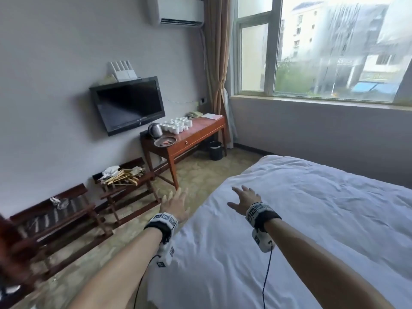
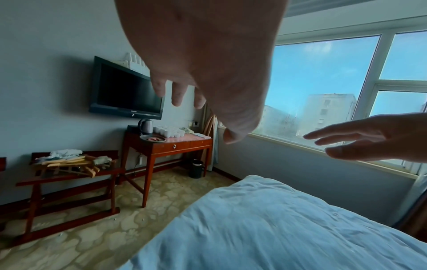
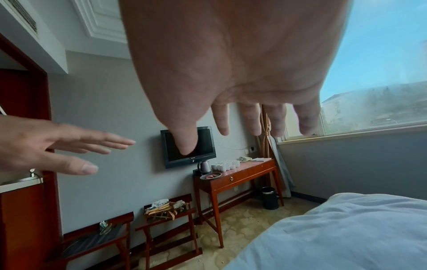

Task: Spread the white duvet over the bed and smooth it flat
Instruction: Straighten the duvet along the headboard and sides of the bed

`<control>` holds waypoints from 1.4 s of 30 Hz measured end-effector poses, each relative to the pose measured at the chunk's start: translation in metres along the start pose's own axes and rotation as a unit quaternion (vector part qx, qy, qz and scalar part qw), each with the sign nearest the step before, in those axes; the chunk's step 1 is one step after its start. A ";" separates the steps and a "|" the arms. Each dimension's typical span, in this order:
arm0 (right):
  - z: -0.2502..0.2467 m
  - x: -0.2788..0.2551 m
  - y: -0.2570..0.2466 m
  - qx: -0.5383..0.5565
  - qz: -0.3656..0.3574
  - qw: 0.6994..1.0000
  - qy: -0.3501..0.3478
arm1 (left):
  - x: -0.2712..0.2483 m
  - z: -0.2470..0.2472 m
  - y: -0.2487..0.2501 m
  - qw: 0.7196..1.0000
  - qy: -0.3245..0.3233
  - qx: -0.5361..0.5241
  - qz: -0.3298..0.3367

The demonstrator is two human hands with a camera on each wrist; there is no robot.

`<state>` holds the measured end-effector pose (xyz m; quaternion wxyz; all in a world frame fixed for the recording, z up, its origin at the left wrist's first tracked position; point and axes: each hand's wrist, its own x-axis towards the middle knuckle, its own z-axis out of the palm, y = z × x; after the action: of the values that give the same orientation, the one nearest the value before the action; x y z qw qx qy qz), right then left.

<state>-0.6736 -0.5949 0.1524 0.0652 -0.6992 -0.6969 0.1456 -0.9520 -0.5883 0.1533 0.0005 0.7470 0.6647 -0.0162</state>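
The white duvet [image 1: 301, 219] lies spread across the bed, lightly wrinkled, filling the lower right of the head view; it also shows as the pale duvet [image 2: 265, 228] and duvet [image 3: 346, 233] in the wrist views. My left hand [image 1: 176, 204] hovers above the bed's left edge, fingers straight and spread, holding nothing. My right hand [image 1: 244, 198] is held out over the duvet near its foot corner, fingers spread, apart from the cloth. Both palms, the left hand [image 2: 198, 64] and the right hand [image 3: 242, 73], face down in the air.
A wooden desk [image 1: 189, 141] with kettle, cups and tray stands by the wall under a TV [image 1: 128, 103]. Two luggage racks [image 1: 124, 186] line the wall on the left. A black bin [image 1: 215, 150] sits by the desk. Patterned floor runs between bed and furniture.
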 end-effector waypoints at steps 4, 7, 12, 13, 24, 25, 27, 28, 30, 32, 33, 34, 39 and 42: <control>0.005 0.107 -0.039 0.010 0.005 1.000 0.014 | 0.104 -0.008 -0.040 0.999 0.021 -0.021 0.014; 0.005 0.171 -0.063 0.014 0.021 1.000 0.013 | 0.175 -0.013 -0.066 0.999 0.025 -0.027 0.040; 0.013 0.275 -0.096 0.024 0.077 0.996 0.036 | 0.295 -0.011 -0.112 0.995 0.029 -0.029 0.089; 0.018 0.296 -0.102 0.027 0.092 0.994 0.044 | 0.321 -0.007 -0.121 0.994 0.031 -0.026 0.101; 0.046 0.456 -0.139 0.056 0.321 0.941 0.095 | 0.580 0.034 -0.163 0.943 -0.017 0.035 0.330; 0.044 0.460 -0.140 0.057 0.339 0.934 0.096 | 0.596 0.035 -0.159 0.936 -0.029 0.037 0.350; 0.039 0.473 -0.141 0.062 0.374 0.919 0.104 | 0.631 0.036 -0.144 0.921 -0.033 0.032 0.388; 0.037 0.481 -0.139 0.062 0.394 0.911 0.106 | 0.649 0.035 -0.134 0.913 -0.031 0.032 0.406; 0.035 0.498 -0.131 0.068 0.428 0.894 0.112 | 0.684 0.033 -0.111 0.898 -0.029 0.031 0.439; 0.037 0.520 -0.121 0.077 0.452 0.882 0.110 | 0.718 0.036 -0.087 0.884 -0.026 0.033 0.466; 0.037 0.534 -0.115 0.080 0.462 0.877 0.104 | 0.737 0.038 -0.074 0.877 -0.028 0.036 0.479; 0.036 0.550 -0.106 0.084 0.470 0.873 0.100 | 0.758 0.040 -0.061 0.870 -0.031 0.037 0.491; 0.003 0.651 -0.040 0.095 0.499 0.854 0.113 | 0.878 0.029 0.009 0.848 -0.008 0.025 0.529; -0.022 0.718 -0.006 0.095 0.510 0.848 0.112 | 0.958 0.016 0.046 0.846 -0.011 0.020 0.532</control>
<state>-0.6824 0.1208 0.0938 0.1255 -0.9580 -0.2133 0.1449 -0.7954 0.3574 0.1121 0.0011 0.9857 0.1646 -0.0348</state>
